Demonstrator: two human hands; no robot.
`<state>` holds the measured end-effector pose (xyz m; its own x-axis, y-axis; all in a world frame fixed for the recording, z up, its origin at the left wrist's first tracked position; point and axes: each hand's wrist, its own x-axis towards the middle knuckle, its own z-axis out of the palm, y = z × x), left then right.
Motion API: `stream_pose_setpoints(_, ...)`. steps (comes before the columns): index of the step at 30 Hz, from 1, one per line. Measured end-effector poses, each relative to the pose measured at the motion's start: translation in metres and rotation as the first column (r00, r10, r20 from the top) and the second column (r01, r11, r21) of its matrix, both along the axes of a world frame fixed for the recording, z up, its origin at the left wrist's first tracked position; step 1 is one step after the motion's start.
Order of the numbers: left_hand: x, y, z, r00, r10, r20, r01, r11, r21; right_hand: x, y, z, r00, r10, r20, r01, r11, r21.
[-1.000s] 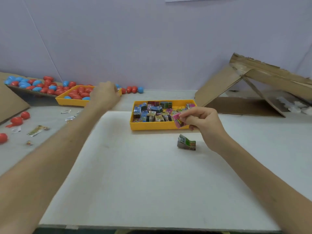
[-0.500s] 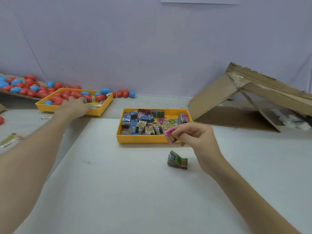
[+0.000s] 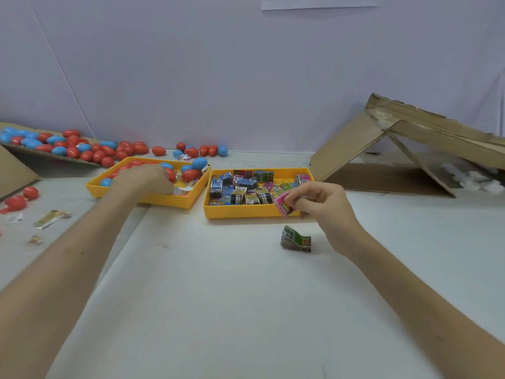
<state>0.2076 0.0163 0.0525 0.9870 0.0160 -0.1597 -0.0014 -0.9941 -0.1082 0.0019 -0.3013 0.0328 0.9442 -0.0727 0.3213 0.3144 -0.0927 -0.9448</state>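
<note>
Fingers (image 3: pixel 302 197) of the right hand (image 3: pixel 326 207) pinch a pink packet (image 3: pixel 283 205) at the front rim of the packet tray (image 3: pixel 240 213). The left hand (image 3: pixel 142 178) is down in the egg tray (image 3: pixel 164 200), its fingers hidden, so I cannot tell its grip. A green packet (image 3: pixel 296 239) lies on the counter (image 3: pixel 218 296).
</note>
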Motion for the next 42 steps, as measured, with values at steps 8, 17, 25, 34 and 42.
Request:
stream_pose_setpoints(8,-0.042,0.0,-0.004,0.898,0.113,0.426,0.07,0.917,-0.392,-0.001,-0.004,0.003,0.999,-0.051,-0.009,0.05,0.997,-0.053)
stream_pose_setpoints(17,-0.134,-0.093,0.013,0.919,-0.007,0.395,0.393,0.097,-0.914,-0.001,-0.008,0.005,0.999,-0.039,-0.013,0.039,0.999,-0.01)
stream_pose_setpoints(25,-0.162,-0.142,-0.016,0.976,-0.117,0.184,0.139,-0.317,-0.938,0.004,-0.017,0.005,1.0,-0.016,-0.011,0.017,0.986,0.167)
stream_pose_setpoints(34,-0.168,-0.138,-0.026,0.972,-0.222,0.074,-0.023,-0.404,-0.914,0.002,-0.018,0.009,1.0,0.018,0.004,-0.018,0.979,0.204)
stream_pose_setpoints(42,-0.147,-0.112,-0.022,0.798,0.226,0.559,0.478,0.328,-0.815,0.004,-0.021,0.004,0.999,-0.034,-0.019,0.037,0.984,0.174)
